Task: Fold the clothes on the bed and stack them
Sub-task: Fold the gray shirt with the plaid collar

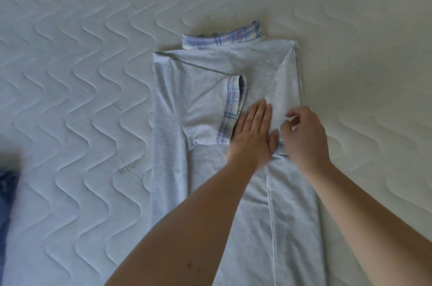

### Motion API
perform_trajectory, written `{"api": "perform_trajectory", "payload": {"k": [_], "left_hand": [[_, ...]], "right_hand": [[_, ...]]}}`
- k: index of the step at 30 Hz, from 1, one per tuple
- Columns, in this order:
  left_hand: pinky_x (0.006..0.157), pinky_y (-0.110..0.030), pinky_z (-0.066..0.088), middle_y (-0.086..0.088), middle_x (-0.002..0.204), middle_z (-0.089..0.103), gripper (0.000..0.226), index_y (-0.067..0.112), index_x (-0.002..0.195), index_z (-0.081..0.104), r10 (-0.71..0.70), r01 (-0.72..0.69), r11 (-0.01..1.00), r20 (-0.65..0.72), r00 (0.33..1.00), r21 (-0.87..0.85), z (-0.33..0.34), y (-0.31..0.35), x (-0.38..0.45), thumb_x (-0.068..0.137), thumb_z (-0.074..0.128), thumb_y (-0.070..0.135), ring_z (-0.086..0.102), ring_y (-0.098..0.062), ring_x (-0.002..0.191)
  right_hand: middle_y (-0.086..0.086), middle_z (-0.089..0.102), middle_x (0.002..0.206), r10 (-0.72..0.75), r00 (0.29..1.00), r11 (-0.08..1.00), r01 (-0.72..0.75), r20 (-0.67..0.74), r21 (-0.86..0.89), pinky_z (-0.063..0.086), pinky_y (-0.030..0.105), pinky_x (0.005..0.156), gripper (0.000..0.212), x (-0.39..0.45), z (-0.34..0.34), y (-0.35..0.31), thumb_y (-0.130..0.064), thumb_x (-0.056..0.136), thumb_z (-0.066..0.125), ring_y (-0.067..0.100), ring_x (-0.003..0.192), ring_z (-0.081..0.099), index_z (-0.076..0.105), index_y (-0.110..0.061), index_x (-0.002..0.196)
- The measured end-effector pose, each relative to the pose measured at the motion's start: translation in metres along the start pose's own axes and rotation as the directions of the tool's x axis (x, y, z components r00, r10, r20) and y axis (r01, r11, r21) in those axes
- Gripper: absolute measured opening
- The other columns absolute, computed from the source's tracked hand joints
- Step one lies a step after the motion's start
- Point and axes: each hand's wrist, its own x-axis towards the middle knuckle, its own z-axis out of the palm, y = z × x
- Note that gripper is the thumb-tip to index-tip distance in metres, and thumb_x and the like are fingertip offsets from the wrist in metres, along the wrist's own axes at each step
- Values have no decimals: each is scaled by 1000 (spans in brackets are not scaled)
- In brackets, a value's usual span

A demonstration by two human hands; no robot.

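A light grey shirt [201,103] with plaid blue-and-lilac trim lies flat on the bed, its collar at the far end and both sides folded inward. The left sleeve lies across the chest with its plaid cuff [232,108] showing. My left hand [253,136] presses flat, fingers together, on the middle of the shirt beside that cuff. My right hand [304,136] pinches the end of the folded right sleeve [282,96], thumb and fingers closed on the cloth.
The white quilted mattress [93,75] with a wavy stitch pattern spreads on all sides. A dark blue garment [5,197] shows at the left edge, blurred.
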Motion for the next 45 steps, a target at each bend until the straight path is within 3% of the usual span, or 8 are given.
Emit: {"api": "perform_trajectory", "payload": {"k": [4,9,12,18,22,27,33,45], "left_hand": [[109,-36,38,-14,143,48,44,3,139,49,180,-184,831,-60,982,-525,-57,-20,-22,96,50,9,49,-27,129],[79,-23,49,6,91,66,26,6,101,69,77,-227,765,-264,961,-602,-124,-76,-58,94,48,17,62,-12,83],[73,-19,46,5,85,61,21,3,89,66,63,-207,820,-275,959,-534,-151,-122,-34,93,47,12,54,-7,72],[93,-46,46,-17,119,50,33,14,128,57,-204,196,978,-127,971,-72,-165,-218,50,95,55,16,54,-36,106],[97,-47,42,-14,120,44,37,28,133,50,-255,248,966,109,961,77,-175,-256,89,97,56,27,47,-35,115],[83,-27,42,-12,116,61,25,16,121,60,-176,157,984,328,928,84,-193,-271,117,96,58,20,58,-29,106],[41,-10,43,-9,75,70,14,10,97,64,-317,411,874,338,886,-258,-197,-280,120,96,54,1,66,-5,49],[57,-29,50,-9,92,65,24,17,118,54,-574,521,703,46,817,-485,-182,-257,81,94,48,20,62,-23,74]], "right_hand": [[3,59,98,-37,999,989,42,-36,139,31,15,74,18,14,23,-48,-16,91,55,14,86,52,62,-13,108],[-2,61,102,173,985,941,-171,19,291,37,21,74,27,44,41,-87,-27,92,53,12,87,55,59,-18,116],[0,53,86,187,971,952,-217,150,216,35,25,66,27,49,62,-102,-35,91,60,14,74,49,54,-12,102],[15,43,139,320,938,947,-317,134,-43,41,44,102,80,49,85,-116,-47,82,70,32,129,40,35,-7,141],[11,62,99,375,908,923,-385,188,13,50,35,70,41,55,93,-111,-36,83,70,30,92,61,55,-4,106],[-1,59,78,110,991,979,-121,73,165,34,14,47,16,39,89,-111,-22,90,63,13,65,53,53,-10,95],[3,66,113,-320,944,947,316,83,51,45,29,82,44,-16,103,-124,-3,90,49,23,99,62,58,-16,131],[7,41,151,-520,794,766,597,316,-240,31,47,114,44,-90,150,-125,-22,95,49,28,138,40,52,-19,139]]}}
